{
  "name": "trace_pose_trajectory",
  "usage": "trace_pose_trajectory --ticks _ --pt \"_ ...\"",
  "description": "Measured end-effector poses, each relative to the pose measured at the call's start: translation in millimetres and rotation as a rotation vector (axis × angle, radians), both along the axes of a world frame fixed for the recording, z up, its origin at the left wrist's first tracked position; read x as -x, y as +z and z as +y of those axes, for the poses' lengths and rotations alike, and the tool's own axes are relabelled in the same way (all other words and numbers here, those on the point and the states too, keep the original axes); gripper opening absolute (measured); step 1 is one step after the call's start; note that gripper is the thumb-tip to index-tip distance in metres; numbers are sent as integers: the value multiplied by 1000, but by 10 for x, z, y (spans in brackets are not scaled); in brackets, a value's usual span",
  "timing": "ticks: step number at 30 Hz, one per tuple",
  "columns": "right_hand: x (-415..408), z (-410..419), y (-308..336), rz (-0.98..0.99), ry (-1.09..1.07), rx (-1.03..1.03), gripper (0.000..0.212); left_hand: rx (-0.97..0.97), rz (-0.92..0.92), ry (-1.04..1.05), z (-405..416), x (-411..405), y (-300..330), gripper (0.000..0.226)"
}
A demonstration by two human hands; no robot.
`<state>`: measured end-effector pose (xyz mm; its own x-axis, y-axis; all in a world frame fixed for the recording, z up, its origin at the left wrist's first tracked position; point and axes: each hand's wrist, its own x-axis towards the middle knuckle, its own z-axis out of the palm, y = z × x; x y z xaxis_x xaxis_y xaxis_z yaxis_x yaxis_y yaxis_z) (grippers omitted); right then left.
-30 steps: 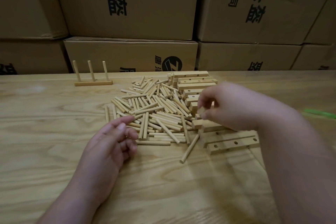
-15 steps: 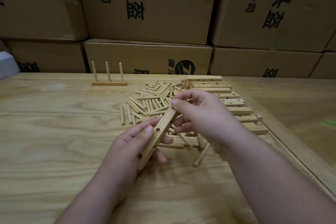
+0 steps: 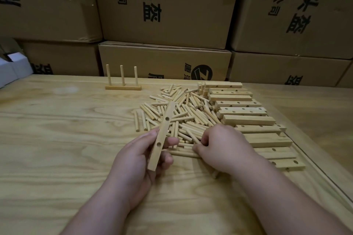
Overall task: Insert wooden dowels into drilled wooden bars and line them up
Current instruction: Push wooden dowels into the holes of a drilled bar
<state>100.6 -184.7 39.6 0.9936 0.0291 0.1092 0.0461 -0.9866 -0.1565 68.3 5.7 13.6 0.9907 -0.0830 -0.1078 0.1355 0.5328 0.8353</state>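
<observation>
My left hand (image 3: 139,160) grips a drilled wooden bar (image 3: 162,135), held tilted above the table with its holes facing me. My right hand (image 3: 219,149) lies on the near edge of the dowel pile (image 3: 183,116), fingers curled down among the dowels; whether they pinch one I cannot tell. A stack of drilled bars (image 3: 248,120) runs along the pile's right side. One finished bar with three upright dowels (image 3: 123,82) stands at the back left.
The wooden table (image 3: 57,149) has a raised edge strip on the right (image 3: 313,160). Cardboard boxes (image 3: 164,5) are stacked behind the table. A white box (image 3: 11,70) sits at the far left.
My right hand took a bar from the stack and passed it to my left hand. It has now let go and dropped onto the dowel pile.
</observation>
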Motion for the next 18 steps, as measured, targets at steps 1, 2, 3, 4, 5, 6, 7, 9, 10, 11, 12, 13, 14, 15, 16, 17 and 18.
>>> trace_pose_trajectory --ticks 1,2,3,4,5,6,7,9,10,11,12,13,14,15,16,17,18 --pt "-1 -6 -10 1 2 -19 32 10 7 0 -2 -4 3 29" --pt "-3 -13 -21 -2 3 -36 29 15 12 -2 -4 -7 0 28" --pt "-7 -18 -29 -8 6 -49 26 18 14 -4 -6 -4 1 27" --pt "-9 -24 -30 -16 7 -61 24 19 13 -6 -11 1 2 27" --pt "-16 -31 -24 -27 7 -85 22 17 10 -9 -17 8 10 27" --pt "-22 -41 -5 -40 3 -128 21 13 6 -16 -22 16 19 28" --pt "-29 -49 30 -55 -1 -188 19 8 2 -22 -29 23 29 28" --pt "-15 -56 141 -94 18 -325 17 6 19 -9 -36 28 41 27" --pt "8 -54 209 -110 53 -391 15 0 35 13 -36 26 42 31" --pt "43 -51 277 -115 107 -447 14 -11 43 40 -37 29 45 34" --pt "88 -42 342 -108 174 -488 12 -19 42 66 -41 31 48 34" --pt "136 -29 398 -99 239 -514 10 -15 37 85 -46 37 55 32" --pt "177 -19 438 -96 291 -522 9 -2 32 98 -49 43 61 30" --pt "207 -6 461 -109 325 -515 8 14 30 105 -52 45 64 29" --pt "228 4 474 -132 344 -500 8 28 29 108 -50 42 61 31" --pt "239 15 477 -158 352 -488 9 34 30 104 -47 36 54 32" --pt "241 25 475 -178 352 -483 9 35 32 96 -44 32 46 34"
